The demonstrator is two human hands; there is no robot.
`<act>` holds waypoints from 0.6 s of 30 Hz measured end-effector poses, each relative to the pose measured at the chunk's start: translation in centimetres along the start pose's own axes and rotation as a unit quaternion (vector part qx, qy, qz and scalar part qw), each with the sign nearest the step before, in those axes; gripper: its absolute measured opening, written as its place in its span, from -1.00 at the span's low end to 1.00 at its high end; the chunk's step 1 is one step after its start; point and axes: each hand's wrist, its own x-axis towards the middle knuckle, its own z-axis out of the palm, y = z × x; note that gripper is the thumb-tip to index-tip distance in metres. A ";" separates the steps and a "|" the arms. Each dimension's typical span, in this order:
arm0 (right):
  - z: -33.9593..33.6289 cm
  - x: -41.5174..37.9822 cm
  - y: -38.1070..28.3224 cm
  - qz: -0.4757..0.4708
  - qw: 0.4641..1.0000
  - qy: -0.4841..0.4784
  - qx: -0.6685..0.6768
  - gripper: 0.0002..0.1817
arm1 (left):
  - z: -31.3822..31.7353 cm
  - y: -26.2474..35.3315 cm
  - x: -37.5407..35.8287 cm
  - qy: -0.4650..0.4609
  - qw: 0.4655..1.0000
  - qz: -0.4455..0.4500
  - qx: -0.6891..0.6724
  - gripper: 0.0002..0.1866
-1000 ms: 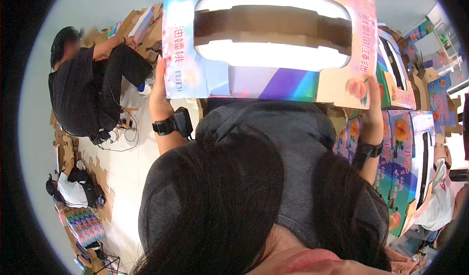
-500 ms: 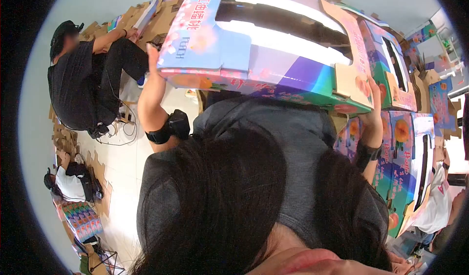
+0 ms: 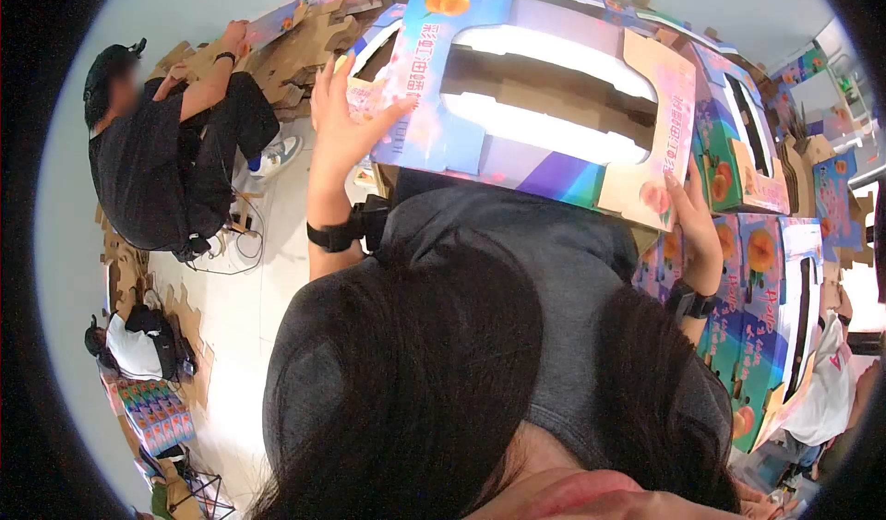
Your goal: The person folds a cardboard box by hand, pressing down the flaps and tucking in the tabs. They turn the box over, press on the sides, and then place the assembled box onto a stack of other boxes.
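A printed peach box (image 3: pixel 544 165), blue, lilac and tan with a long slot in its upper face, lies tilted in front of my chest. My left hand (image 3: pixel 349 132) is at the box's left edge, fingers spread upward and thumb against the printed panel. At the lower right corner, my right hand (image 3: pixel 694 220) holds the box, with its fingertips on the tan panel. What bears the box from below is hidden. Just right of it sits another slotted box (image 3: pixel 729 142), above a stack of similar boxes (image 3: pixel 752 308).
A person in black (image 3: pixel 152 160) sits at the left near cardboard pieces (image 3: pixel 295 54). Cables (image 3: pixel 242 234) lie on the floor. A person in white (image 3: pixel 134 346) is farther off at lower left, near printed boxes (image 3: pixel 157 416). Another person's white shirt (image 3: pixel 821 395) shows at right.
The box has shifted right and tipped, showing more of its slotted face. My left hand has moved right and its fingers have spread. The seated person's arms and feet have moved.
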 end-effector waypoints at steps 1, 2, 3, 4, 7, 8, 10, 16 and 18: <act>0.6 -0.4 -1.3 -0.028 0.998 0.031 -0.041 -0.04 | -0.5 1.5 -0.1 0.062 0.992 0.079 0.074 -0.07; 1.1 -1.0 -2.8 -0.056 0.993 0.062 -0.081 -0.04 | -0.5 2.6 0.0 0.035 0.991 0.126 0.022 -0.09; 1.7 -1.6 -4.4 -0.083 0.985 0.094 -0.121 -0.03 | -0.4 3.6 0.2 0.007 0.985 0.172 -0.030 -0.11; 1.9 -1.7 -5.4 -0.159 0.931 0.186 -0.271 -0.07 | -0.1 4.5 0.3 -0.022 0.972 0.217 -0.084 -0.13; 2.7 -2.6 -8.8 -0.332 0.851 0.139 -0.383 -0.16 | 1.6 7.9 -0.4 -0.137 0.940 0.289 -0.115 -0.17; 3.3 -3.0 -9.8 -0.347 0.863 0.101 -0.353 -0.22 | 2.7 7.8 -0.8 -0.146 0.945 0.282 -0.074 -0.16; 4.4 -3.2 -10.7 -0.339 0.872 0.031 -0.352 -0.23 | 3.1 7.6 -0.8 -0.154 0.947 0.277 -0.058 -0.16; 6.9 -2.2 -10.0 -0.359 0.835 -0.078 -0.409 0.03 | 2.9 7.3 -1.1 -0.185 0.946 0.262 -0.047 -0.13; 7.4 -1.9 -9.5 -0.347 0.827 -0.065 -0.438 0.03 | 3.0 7.3 -1.1 -0.182 0.947 0.260 -0.049 -0.14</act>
